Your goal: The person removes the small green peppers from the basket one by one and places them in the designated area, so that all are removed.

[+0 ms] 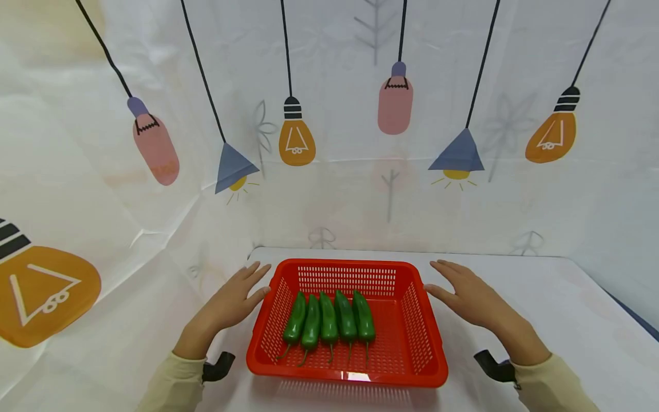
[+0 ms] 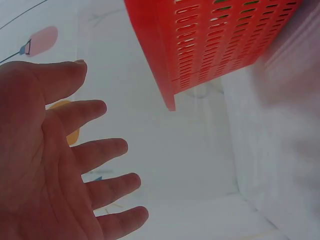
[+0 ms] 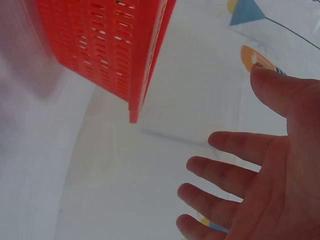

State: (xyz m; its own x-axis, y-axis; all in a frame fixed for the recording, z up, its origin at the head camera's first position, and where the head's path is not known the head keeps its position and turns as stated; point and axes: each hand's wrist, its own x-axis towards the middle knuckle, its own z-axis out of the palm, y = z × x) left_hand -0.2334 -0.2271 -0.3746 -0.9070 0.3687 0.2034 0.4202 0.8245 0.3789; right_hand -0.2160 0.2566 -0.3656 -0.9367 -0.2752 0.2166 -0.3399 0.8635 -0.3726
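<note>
At the left edge of the head view, a white backdrop sheet [image 1: 118, 220] carries a large printed orange light bulb [image 1: 51, 294]; further printed hanging lamps [image 1: 297, 140] run across the upper part of the frame. At lower left, a beige left sleeve [image 1: 172, 383] and a black left wrist mount [image 1: 218, 367] lead up to the left hand [image 1: 226, 306]. Its fingers are extended and spread, it holds nothing, and it is positioned just beside the basket's left wall, with a gap visible in the left wrist view.

At lower centre, a red perforated plastic basket [image 1: 396, 335] stands on the white worktop [image 1: 535, 292]. Five green chili peppers [image 1: 329, 320] lie side by side in its left and middle portion, stems toward the bottom of the frame, tips toward the top. The basket's right portion shows bare red floor.

Right of the basket, the right hand [image 1: 473, 300] has its fingers extended, holds nothing, and is apart from the right wall. A black right wrist mount [image 1: 494, 366] and a beige right sleeve [image 1: 553, 386] occupy the lower right.
</note>
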